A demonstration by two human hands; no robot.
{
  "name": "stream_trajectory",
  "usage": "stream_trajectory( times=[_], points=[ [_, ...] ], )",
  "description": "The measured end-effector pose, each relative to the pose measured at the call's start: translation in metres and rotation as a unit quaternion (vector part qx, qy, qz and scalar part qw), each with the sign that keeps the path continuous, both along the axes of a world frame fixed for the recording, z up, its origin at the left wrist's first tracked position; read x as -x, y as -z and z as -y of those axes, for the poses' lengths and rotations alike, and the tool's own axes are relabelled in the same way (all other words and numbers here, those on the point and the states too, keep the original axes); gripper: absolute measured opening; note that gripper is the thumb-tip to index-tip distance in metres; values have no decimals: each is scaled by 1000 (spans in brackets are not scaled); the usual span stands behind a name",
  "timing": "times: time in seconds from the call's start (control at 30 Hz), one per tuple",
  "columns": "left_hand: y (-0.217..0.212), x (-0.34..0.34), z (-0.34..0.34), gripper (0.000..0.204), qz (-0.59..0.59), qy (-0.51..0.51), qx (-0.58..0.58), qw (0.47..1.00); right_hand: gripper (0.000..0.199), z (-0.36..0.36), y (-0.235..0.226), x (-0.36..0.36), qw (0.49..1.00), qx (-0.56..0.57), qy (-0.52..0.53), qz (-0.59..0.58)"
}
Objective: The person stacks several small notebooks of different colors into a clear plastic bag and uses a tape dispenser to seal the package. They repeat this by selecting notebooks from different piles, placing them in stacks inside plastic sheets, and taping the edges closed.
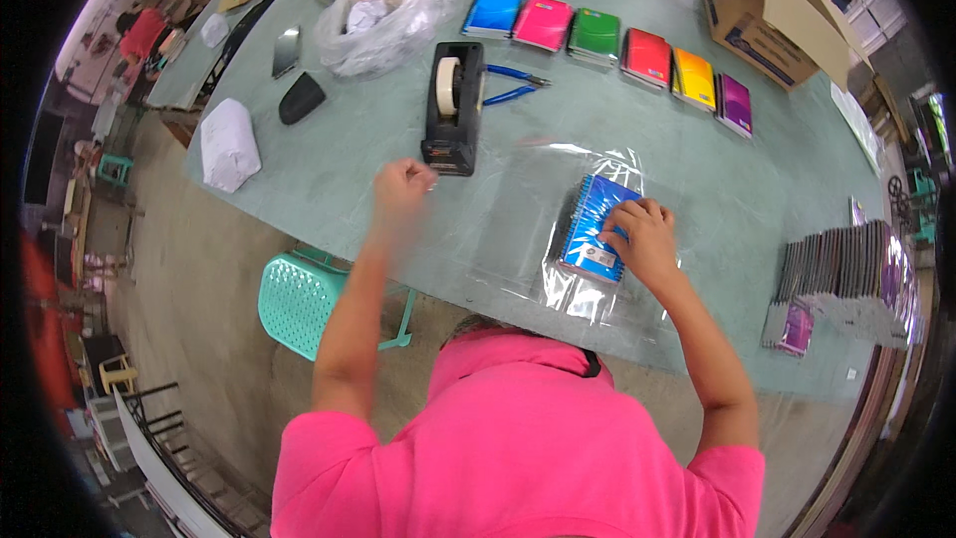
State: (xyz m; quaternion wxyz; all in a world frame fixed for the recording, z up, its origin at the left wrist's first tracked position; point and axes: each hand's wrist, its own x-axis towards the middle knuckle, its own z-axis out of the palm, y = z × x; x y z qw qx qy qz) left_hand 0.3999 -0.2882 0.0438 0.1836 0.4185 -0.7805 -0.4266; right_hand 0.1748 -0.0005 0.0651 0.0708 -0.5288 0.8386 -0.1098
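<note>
A blue spiral notebook [595, 229] lies on a sheet of transparent plastic [508, 224] near the table's front edge, with shiny film over and around it. My right hand [642, 237] presses on the notebook's right side, its fingers curled over the cover and film. Just in front of a black tape dispenser [453, 120] with a cream roll, my left hand [402, 187] is closed in a pinch. Whatever its fingertips hold is too small to make out, and the forearm is smeared by motion.
Blue pliers [516, 84] lie beside the dispenser. Across the back runs a row of colourful notebooks [596, 37], ending near an open cardboard box [772, 15]. Stacked notebooks [836, 269] stand at the right. Leftward are a plastic bag [383, 20], a white bundle [229, 144] and a green stool [299, 304].
</note>
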Motion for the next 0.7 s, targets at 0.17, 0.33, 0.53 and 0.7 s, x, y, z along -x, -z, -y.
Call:
stream_trajectory(
  times=[0.17, 0.33, 0.53, 0.7],
  points=[
    [-57, 44, -1, 27, 183, 205, 188, 943, 77, -7, 5, 7, 998, 38, 54, 6],
    [-44, 142, -110, 33, 130, 430, 134, 883, 100, -7, 9, 11, 990, 47, 84, 103],
    [-25, 181, -138, 40, 142, 411, 138, 890, 103, -4, 5, 8, 988, 38, 96, 114],
    [-4, 156, -107, 57, 154, 278, -9, 948, 93, -31, 22, -2, 836, 225, 307, 396]
  ],
)
